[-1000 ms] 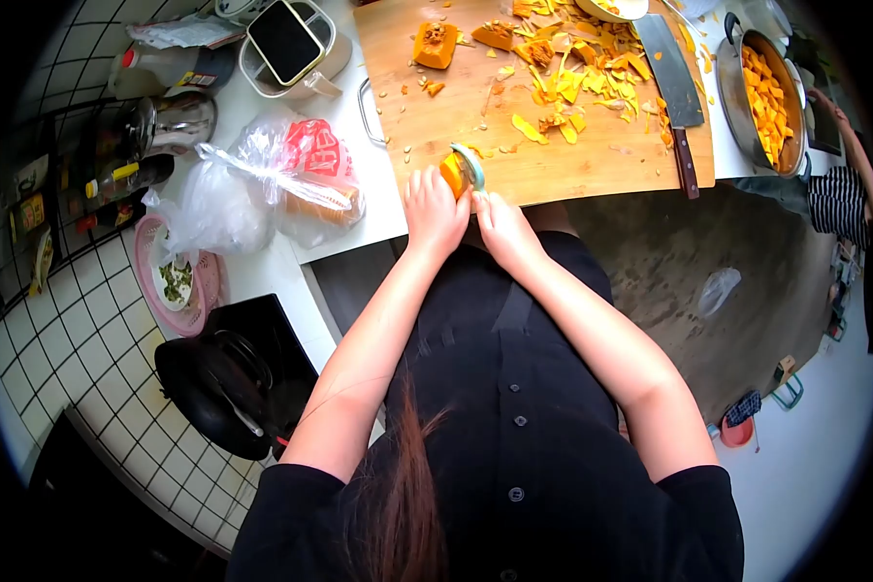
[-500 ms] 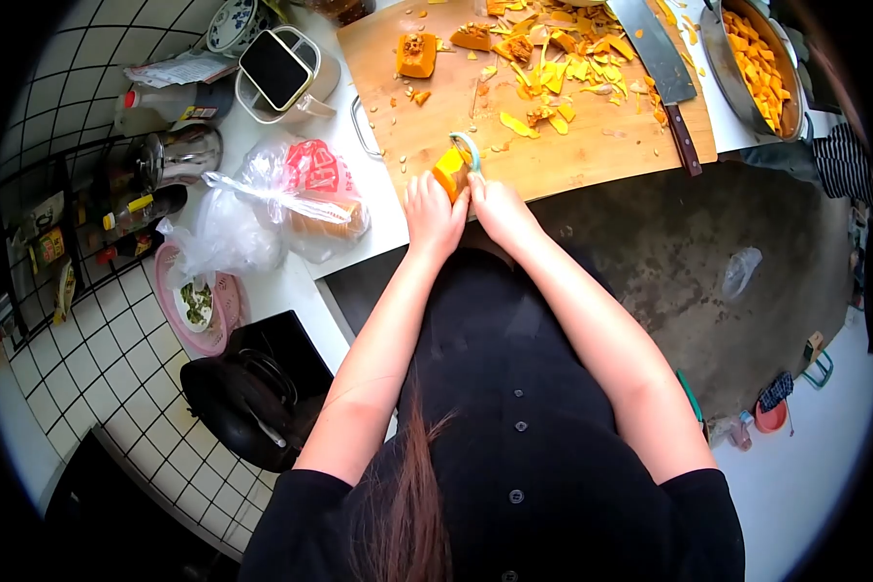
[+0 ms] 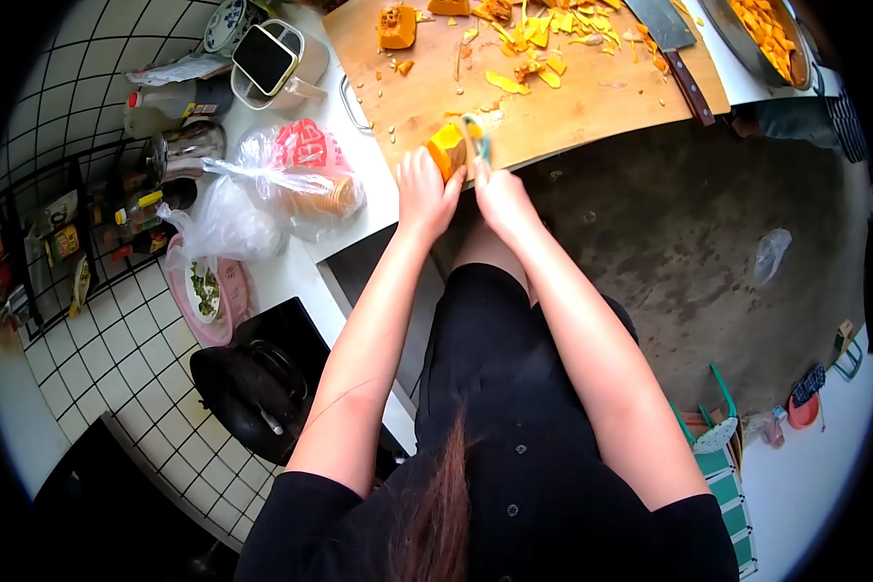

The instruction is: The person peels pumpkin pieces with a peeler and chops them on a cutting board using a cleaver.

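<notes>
My left hand (image 3: 425,192) is closed around a piece of pumpkin (image 3: 447,149) at the front edge of the wooden cutting board (image 3: 398,82). Bright orange flesh shows on part of the piece. My right hand (image 3: 502,199) grips a light blue-green peeler (image 3: 479,141), its curved head close beside the pumpkin. Whether the blade touches the flesh I cannot tell. Farther back on the board lie peel scraps (image 3: 538,34), scattered seeds and another pumpkin chunk (image 3: 396,27) with seeds on it.
A cleaver (image 3: 687,82) rests on the board's right side, handle over the front edge. Right of it stands a pot of pumpkin cubes (image 3: 766,34). On the left are plastic bags (image 3: 301,175), a container with a phone (image 3: 265,60) on top, a pink basket (image 3: 233,286) and a black wok (image 3: 252,393).
The peeler has shifted slightly beside the pumpkin piece, and my right hand is a little blurred. The camera view has tilted, so the board sits higher and more of my legs shows.
</notes>
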Available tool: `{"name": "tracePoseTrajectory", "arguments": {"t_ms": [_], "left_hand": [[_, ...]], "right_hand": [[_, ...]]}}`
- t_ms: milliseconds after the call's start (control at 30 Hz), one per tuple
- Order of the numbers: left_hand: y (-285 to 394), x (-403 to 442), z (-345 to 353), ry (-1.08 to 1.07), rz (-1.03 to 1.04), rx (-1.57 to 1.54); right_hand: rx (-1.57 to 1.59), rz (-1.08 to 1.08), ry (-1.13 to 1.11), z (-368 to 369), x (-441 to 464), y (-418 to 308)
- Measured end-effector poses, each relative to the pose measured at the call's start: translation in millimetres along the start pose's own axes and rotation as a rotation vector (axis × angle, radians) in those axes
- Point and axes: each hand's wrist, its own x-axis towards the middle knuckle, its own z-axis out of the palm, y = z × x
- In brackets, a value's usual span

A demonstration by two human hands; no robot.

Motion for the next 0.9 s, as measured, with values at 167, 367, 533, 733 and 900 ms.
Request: {"name": "tracePoseTrajectory", "arguments": {"t_ms": [167, 367, 533, 733, 900], "left_hand": [[1.3, -5.1, -0.9, 0.003, -0.022, 0.033], [9.6, -6.3, -5.9, 0.034, -0.024, 0.163], [7.5, -5.5, -21.4, -0.118, -0.013, 0.090], [8.6, -6.5, -15.7, -0.096, 0.068, 0.220], [9.2, -5.4, -12.3, -0.092, 0.096, 0.219]], "right_hand": [[0.483, 0.279, -0.210, -22.1, -1.7, 6.7], [0.292, -0.196, 0.105, -21.7, -18.2, 30.3], [-0.113, -0.274, 0.343, -46.2, -28.1, -1.1], [0.386, -0.197, 0.037, -40.4, -36.3, 0.3], [0.425, -0.233, -0.110, -13.7, -48.2, 8.6]]}}
